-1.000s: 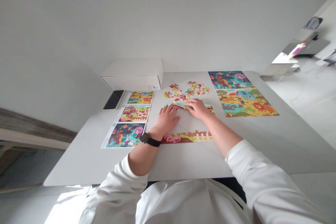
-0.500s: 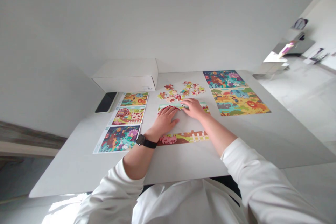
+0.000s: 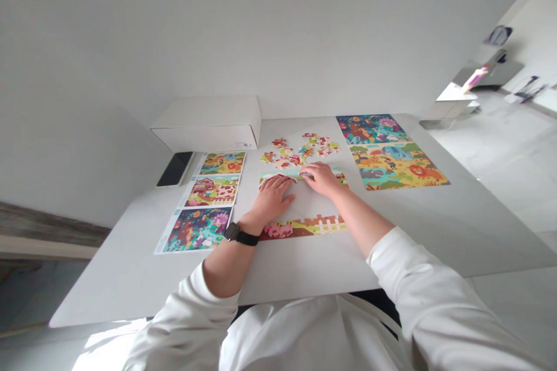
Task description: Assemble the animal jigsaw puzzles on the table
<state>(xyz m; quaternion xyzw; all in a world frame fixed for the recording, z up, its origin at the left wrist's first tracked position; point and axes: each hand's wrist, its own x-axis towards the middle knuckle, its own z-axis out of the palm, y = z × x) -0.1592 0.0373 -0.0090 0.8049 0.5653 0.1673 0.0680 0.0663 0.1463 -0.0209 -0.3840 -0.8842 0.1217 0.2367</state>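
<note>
My left hand point(image 3: 273, 196) lies flat with its fingers stretched out over the left part of an upper row of joined puzzle pieces point(image 3: 340, 177), covering part of a red barn roof. At the middle of that row, the bent fingers and thumb of my right hand point(image 3: 321, 179) close on a puzzle piece, mostly hidden beneath them. Nearer to me is a lower joined puzzle strip point(image 3: 307, 227) with a pink pig and a white fence. Bare table shows between the two rows. Beyond my hands lie several loose puzzle pieces point(image 3: 322, 146).
Three printed pictures point(image 3: 213, 191) lie on the left, beside a phone point(image 3: 174, 169). A white box point(image 3: 206, 127) stands behind them against the wall. Two finished puzzles, one dark blue point(image 3: 372, 129) and one yellow point(image 3: 398, 166), lie at the right of the white table point(image 3: 296, 272).
My left hand has shifted very slightly left along with the upper row. The fingers of my right hand have drawn a little closer together; the loose pieces stay put.
</note>
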